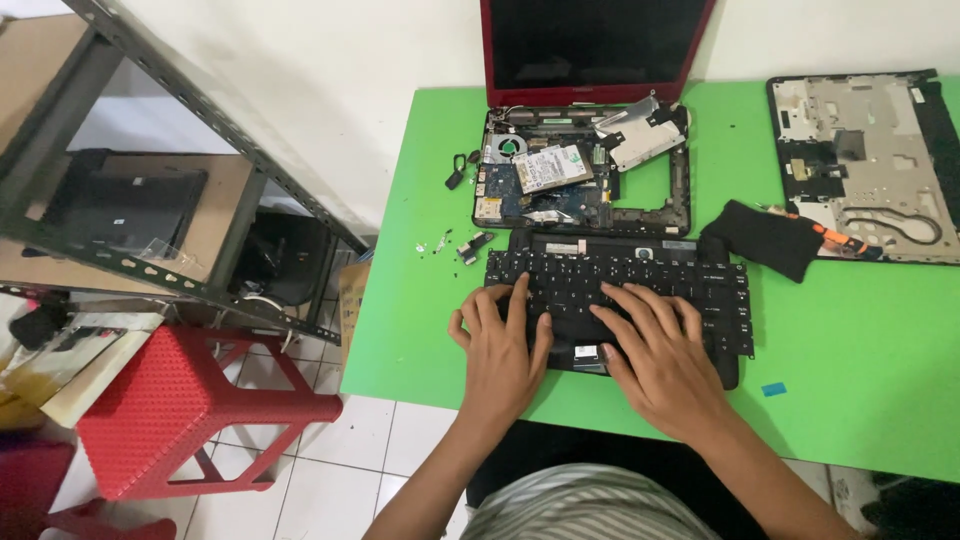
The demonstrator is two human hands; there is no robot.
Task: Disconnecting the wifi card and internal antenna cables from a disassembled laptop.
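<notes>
On the green tabletop (860, 400), the detached black laptop keyboard (640, 285) lies under both hands, before the opened red laptop base (585, 175), with the grey metal-lined palmrest cover (870, 160) to the right and the red plastic stool (185, 410) left on the floor.

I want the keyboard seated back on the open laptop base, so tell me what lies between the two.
Nothing visible does. The black keyboard, under both hands, lies directly before the opened laptop base. The black cloth sits to the right, small loose parts to the left.
</notes>
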